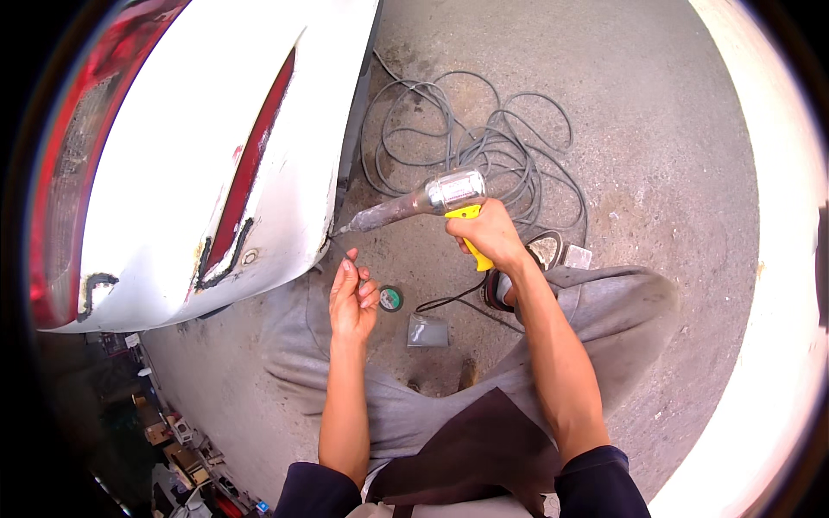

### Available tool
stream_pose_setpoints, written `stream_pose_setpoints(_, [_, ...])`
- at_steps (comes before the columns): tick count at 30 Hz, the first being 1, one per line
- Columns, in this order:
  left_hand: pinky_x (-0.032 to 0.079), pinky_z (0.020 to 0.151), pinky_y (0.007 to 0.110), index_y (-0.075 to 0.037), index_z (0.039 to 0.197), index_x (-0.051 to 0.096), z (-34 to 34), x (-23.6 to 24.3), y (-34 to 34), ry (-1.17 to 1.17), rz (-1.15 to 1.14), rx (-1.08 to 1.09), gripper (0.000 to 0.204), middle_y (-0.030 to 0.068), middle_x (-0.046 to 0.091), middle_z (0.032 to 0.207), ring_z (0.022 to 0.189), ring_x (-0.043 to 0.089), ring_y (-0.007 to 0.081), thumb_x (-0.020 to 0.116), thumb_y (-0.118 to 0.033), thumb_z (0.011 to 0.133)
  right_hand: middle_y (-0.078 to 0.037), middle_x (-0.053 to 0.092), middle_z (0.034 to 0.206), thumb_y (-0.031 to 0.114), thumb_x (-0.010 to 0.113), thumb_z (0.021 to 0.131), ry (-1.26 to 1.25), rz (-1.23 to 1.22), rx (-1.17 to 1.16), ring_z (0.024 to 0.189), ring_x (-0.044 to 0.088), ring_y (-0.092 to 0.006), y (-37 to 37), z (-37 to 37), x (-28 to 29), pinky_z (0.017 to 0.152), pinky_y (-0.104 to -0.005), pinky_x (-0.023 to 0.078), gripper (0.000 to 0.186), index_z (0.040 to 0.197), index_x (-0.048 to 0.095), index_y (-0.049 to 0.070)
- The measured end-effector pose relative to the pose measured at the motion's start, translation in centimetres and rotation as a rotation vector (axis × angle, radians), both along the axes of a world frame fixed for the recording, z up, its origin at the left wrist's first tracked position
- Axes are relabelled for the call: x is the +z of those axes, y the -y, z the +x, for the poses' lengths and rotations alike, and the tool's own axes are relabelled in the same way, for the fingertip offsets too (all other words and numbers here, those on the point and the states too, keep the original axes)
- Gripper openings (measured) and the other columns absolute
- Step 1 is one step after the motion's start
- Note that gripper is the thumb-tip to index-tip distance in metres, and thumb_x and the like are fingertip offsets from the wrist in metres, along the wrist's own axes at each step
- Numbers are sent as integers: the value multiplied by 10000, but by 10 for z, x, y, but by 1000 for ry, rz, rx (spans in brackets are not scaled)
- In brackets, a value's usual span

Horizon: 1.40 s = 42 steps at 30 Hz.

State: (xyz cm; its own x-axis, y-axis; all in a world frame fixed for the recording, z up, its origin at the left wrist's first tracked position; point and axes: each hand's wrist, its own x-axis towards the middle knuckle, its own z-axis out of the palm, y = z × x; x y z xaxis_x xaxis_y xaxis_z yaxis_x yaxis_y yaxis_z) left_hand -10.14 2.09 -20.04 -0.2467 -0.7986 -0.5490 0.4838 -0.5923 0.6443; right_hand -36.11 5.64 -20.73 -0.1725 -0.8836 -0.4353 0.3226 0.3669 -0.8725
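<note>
A white car bumper (194, 129) with a red reflector strip (257, 142) stands to the left, with dark rough seams along its lower part. My right hand (494, 231) is wrapped round the yellow handle of a hot-air gun (401, 208) with a metal barrel. The gun's nozzle points left and ends close to the bumper's right lower edge; whether they touch, I cannot tell. Between the fingertips of my left hand (352, 298), just below that edge, is a thin dark rod (340, 249). Its upper end reaches the spot by the nozzle.
A long grey cable (509, 147) lies in loops on the concrete floor beyond the gun. Between my legs are a round green-and-black disc (390, 299) and a small grey rectangular piece (428, 331). Boxes and clutter (183, 457) fill the lower left.
</note>
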Motion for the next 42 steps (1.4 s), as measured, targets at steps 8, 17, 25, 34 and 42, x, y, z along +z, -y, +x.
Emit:
stream_pose_setpoints(8, [309, 444, 184, -72, 1182, 532, 12, -24, 8, -84, 19, -7, 274, 28, 516, 794, 560, 380, 68, 543, -249, 973, -44, 555, 551, 106, 622, 695, -10, -66, -72, 469, 528, -110, -7, -4, 2, 441, -268, 408, 127, 642, 579, -1])
stream_pose_setpoints(17, [329, 456, 190, -76, 1074, 557, 19, -48, 21, -70, -43, -58, 215, 5, 509, 804, 594, 424, 61, 563, -261, 966, -40, 559, 589, 123, 642, 714, -54, -56, -214, 470, 524, -110, -31, -18, -1, 434, -264, 410, 142, 747, 600, -8])
stream_pose_setpoints(25, [406, 563, 248, -147, 1155, 555, 73, -117, 53, -56, -46, -281, 294, -39, 540, 850, 667, 469, 93, 631, -196, 875, -69, 606, 615, 235, 677, 712, -341, -127, -426, 531, 584, -152, -16, -9, -46, 505, -315, 444, 245, 799, 664, 6])
stream_pose_setpoints(34, [412, 564, 245, -114, 1233, 519, 68, -68, 40, -63, 54, -192, 440, 7, 556, 892, 656, 469, 122, 630, -39, 813, -60, 582, 557, 194, 664, 708, -92, -44, -400, 460, 560, -137, -21, -8, -9, 456, -295, 435, 210, 658, 615, -4])
stream_pose_setpoints(42, [395, 542, 222, -93, 1280, 483, 56, -56, 27, -154, 28, -223, 427, 15, 539, 953, 662, 446, 103, 620, -69, 876, -30, 561, 573, 150, 655, 718, 2, -80, -352, 475, 535, -105, -13, -4, 2, 450, -272, 428, 176, 781, 635, -13])
